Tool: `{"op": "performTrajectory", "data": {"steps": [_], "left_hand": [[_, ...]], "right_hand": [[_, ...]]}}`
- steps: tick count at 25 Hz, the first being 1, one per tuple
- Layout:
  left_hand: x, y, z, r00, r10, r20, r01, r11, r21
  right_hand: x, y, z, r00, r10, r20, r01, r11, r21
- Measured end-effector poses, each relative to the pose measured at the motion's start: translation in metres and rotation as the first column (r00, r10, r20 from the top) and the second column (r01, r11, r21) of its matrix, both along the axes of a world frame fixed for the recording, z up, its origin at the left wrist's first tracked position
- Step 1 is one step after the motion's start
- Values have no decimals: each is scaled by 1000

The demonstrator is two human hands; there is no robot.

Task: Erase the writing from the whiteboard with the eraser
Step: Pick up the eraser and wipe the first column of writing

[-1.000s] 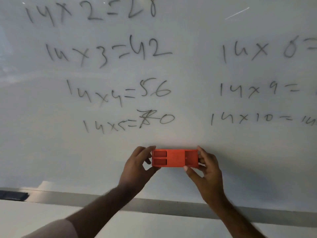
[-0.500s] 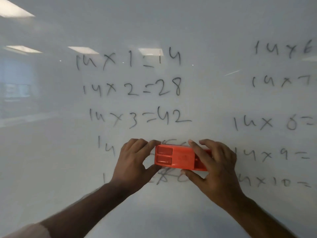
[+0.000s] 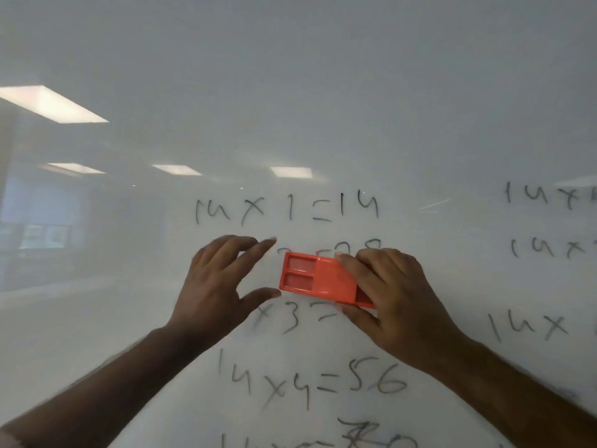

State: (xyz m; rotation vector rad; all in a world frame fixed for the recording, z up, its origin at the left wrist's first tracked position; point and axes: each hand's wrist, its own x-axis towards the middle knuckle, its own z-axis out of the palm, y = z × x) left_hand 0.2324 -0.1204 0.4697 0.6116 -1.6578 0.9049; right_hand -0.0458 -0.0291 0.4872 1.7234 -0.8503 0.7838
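Observation:
A red-orange eraser (image 3: 318, 279) lies flat against the whiteboard (image 3: 323, 92), over the second row of black handwritten sums. My right hand (image 3: 387, 295) grips its right end, fingers on top and thumb beneath. My left hand (image 3: 216, 282) hovers just left of the eraser with fingers spread; its thumb tip is at the eraser's lower left corner and I cannot tell if it touches. The row "14 x 1 = 14" (image 3: 287, 206) shows above the hands. "14 x 4 = 56" (image 3: 310, 383) shows below. The hands and eraser hide much of the second and third rows.
A second column of sums (image 3: 542, 253) runs down the board's right side, cut off by the frame edge. Ceiling lights (image 3: 48, 103) reflect in the glossy board at the left. The upper board is blank.
Both hands and the eraser have risen up the board from below the writing to the second row. My left hand has loosened from the eraser's left end and spread its fingers.

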Motion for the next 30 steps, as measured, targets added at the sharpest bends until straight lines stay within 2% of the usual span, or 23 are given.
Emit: {"op": "performTrajectory", "data": {"steps": [3,6,9,14,18,21,23,27,28,30], "left_hand": [[54,-19,23,987,67,-146,-60,997,50],[94,-43,37,963,117,-244,-87,988,130],[110,-64,50,960,158,-231,-115,975,188],[116,-87,55,966,158,-204,-111,968,224],[115,-99,51,969,119,-215,-81,981,179],[120,-104,50,972,104,-211,-74,987,146],[121,-106,50,973,96,-208,-70,989,127],[119,-106,50,971,98,-218,-76,991,110],[119,-106,50,970,101,-220,-79,991,104],[117,-104,50,971,101,-219,-80,992,101]], "right_hand": [[20,-7,24,1000,-20,3,20,997,-70],[44,-19,52,994,-85,-64,75,985,-155],[75,-34,87,993,-91,-71,77,980,-183],[119,-64,124,1000,-1,-12,-1,989,-147],[146,-88,130,999,30,19,-28,996,-88],[166,-98,111,994,76,75,-69,994,-87],[170,-100,89,994,106,31,-103,991,-80],[137,-90,89,977,48,-207,-65,995,-81],[131,-88,99,979,23,-203,-45,994,-102],[135,-89,118,996,22,-92,-33,992,-123]]}}
